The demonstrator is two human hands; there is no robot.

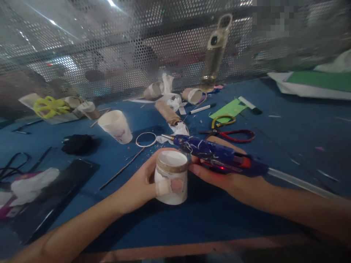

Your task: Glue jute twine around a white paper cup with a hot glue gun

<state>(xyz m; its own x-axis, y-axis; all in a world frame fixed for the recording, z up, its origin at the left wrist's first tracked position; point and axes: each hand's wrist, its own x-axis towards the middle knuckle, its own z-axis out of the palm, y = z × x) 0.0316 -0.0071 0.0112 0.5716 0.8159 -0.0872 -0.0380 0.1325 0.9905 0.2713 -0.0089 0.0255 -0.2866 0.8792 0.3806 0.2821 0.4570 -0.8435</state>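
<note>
My left hand (pixel 142 186) is wrapped round a small white paper cup (pixel 172 182) with brown twine wound about its rim; a plaster covers the thumb tip pressed on the cup's side. My right hand (pixel 219 173) grips a blue glue gun (pixel 211 151) lying nearly level, its metal nozzle pointing left just above and behind the cup's rim. A clear glue stick (pixel 298 182) sticks out of the gun's back end to the right. A red glow shows under the gun.
On the blue table (pixel 287 138) lie red-and-yellow scissors (pixel 230 131), a white cup on its side (pixel 116 126), a wire ring (pixel 146 139), twine-wrapped rolls (pixel 167 112), a marker (pixel 203 108), green paper (pixel 229 108), a black phone (pixel 55 193), yellow scissors (pixel 49 106). A perforated metal screen (pixel 123 54) and a bottle (pixel 215 54) stand behind.
</note>
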